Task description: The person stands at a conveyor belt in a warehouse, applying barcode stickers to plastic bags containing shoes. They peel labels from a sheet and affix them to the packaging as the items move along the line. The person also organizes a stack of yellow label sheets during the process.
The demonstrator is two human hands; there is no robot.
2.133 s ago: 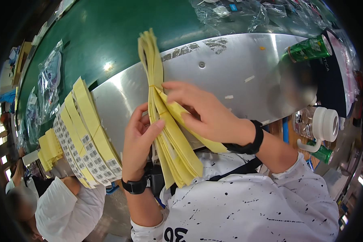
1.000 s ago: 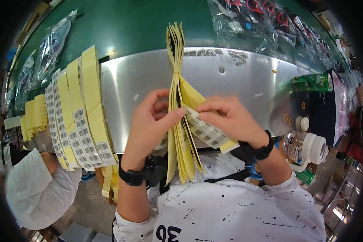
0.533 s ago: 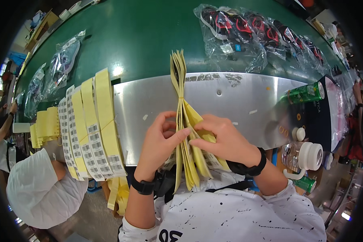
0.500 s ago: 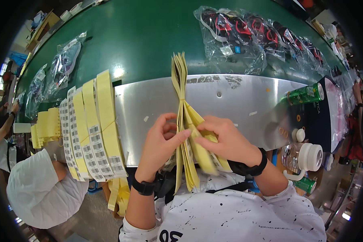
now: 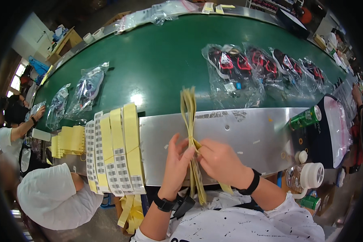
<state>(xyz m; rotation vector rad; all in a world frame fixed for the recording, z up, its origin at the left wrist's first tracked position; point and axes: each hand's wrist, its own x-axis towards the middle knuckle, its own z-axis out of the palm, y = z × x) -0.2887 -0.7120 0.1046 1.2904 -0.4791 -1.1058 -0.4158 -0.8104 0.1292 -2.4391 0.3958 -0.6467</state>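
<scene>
Both my hands grip a thick bundle of long yellow label strips [image 5: 188, 113] over the steel ledge [image 5: 246, 133] of a green conveyor belt [image 5: 157, 60]. My left hand [image 5: 176, 161] clasps the bundle's middle from the left. My right hand [image 5: 220, 161] pinches it from the right, fingers closed around the strips. The bundle's upper end stands up toward the belt; its lower end hangs to my lap.
Yellow barcode label strips [image 5: 117, 149] lie fanned on the ledge at left. Bagged shoes [image 5: 234, 66] and more bagged shoes [image 5: 88, 86] ride the belt. A green can [image 5: 306, 117] and a white-capped bottle [image 5: 306, 177] stand at right. A white-capped person [image 5: 48, 197] sits at left.
The fanned lower strips have been gathered into one tight bundle between my hands. The view has tilted up, showing more of the belt.
</scene>
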